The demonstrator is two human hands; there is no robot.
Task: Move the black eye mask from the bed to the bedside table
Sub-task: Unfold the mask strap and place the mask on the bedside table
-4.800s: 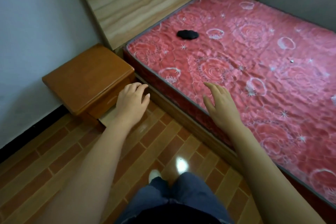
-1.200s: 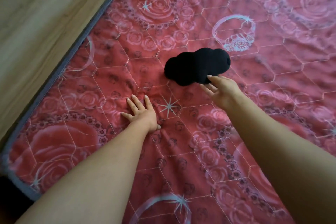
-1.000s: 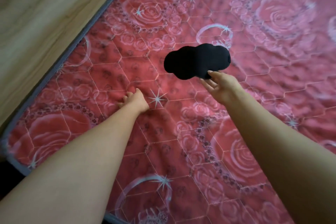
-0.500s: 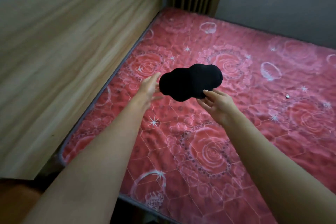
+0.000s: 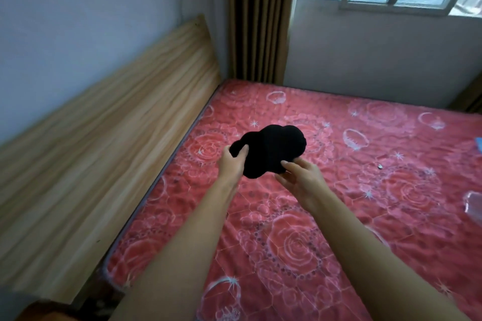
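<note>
With both hands' fingers clamped on the mask (image 5: 270,154), left hand (image 5: 233,161) and right hand (image 5: 300,177): carry level, leftward, toward the near table.

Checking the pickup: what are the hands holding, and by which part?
The soft black eye mask: left hand grips its left end, right hand its lower right edge.

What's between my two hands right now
The black eye mask spans the gap, held up over the red mattress: left hand grips its left end, right hand its lower right edge. The head view shows this.
</note>
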